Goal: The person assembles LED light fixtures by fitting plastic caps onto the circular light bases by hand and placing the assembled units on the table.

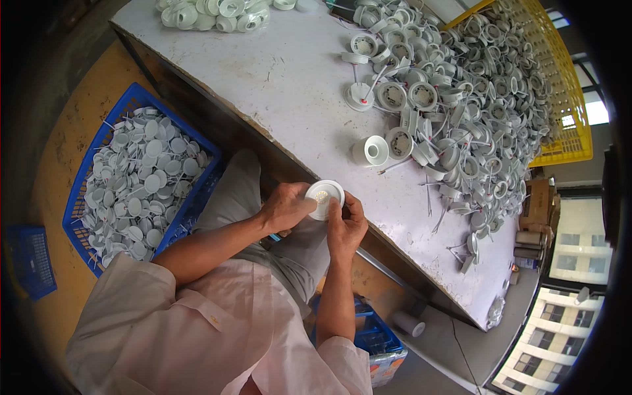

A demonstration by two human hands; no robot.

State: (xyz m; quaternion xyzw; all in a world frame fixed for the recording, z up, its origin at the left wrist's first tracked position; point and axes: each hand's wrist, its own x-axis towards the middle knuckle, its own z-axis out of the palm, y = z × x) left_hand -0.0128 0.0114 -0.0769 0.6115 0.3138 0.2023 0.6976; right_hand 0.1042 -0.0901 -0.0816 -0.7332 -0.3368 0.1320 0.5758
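Your left hand (288, 203) and right hand (347, 228) pinch a white round fitting (325, 199) at the near edge of the table (283, 99); its surface runs from there to piled fittings (474, 105); yellow shirt mark (214, 320) unreadable

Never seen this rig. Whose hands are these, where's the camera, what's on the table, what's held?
No robot here: these are a person's two bare hands. The single picture comes from a fisheye camera on their head, looking down, so straight edges bend toward the rim.

The left hand and right hand together hold a white round fitting, with small yellowish dots inside.

On the table lie a heap of wired white parts, a white cup and a bag of white cups. A blue basket of discs sits at left.
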